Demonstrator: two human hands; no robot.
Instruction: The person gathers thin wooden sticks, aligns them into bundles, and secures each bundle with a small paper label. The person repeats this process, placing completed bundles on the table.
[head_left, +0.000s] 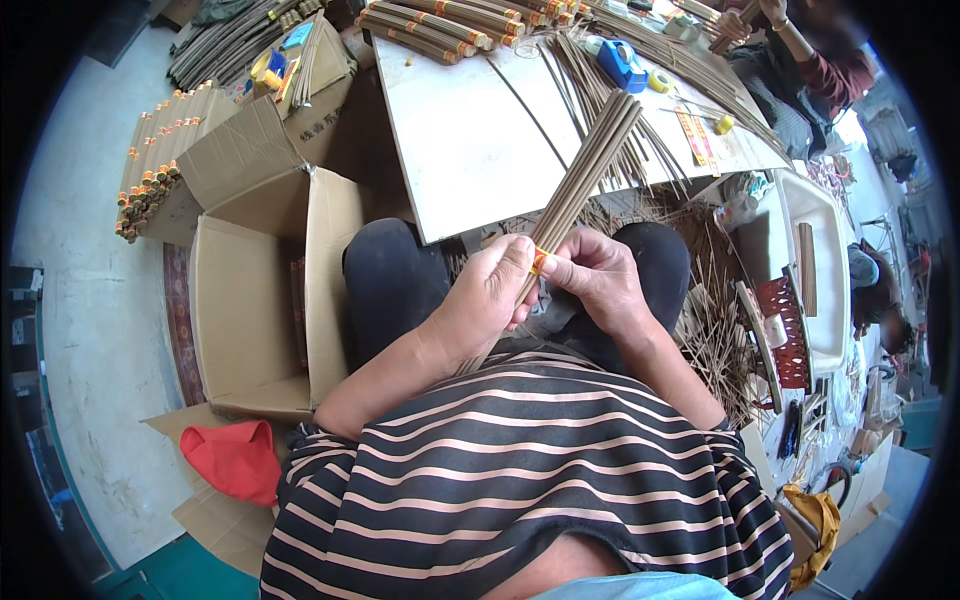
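A bundle of thin brown incense sticks (592,158) slants across my lap, its top end over the table's near edge. My left hand (488,288) is closed round its lower part. A small red and yellow paper band (540,261) sits on the bundle between my two thumbs. My right hand (606,280) is closed at the band, its thumb pressed on it and its fingers bent behind the sticks. The bundle's lower end runs down past my left wrist toward my striped shirt.
Ahead stands a white table (460,130) with loose sticks, banded bundles (425,30) and a blue tape dispenser (622,66). An open cardboard box (250,300) is at my left, near a red cloth (232,460). Scattered sticks (715,330) lie at right. Another person's hand (735,25) shows at far right.
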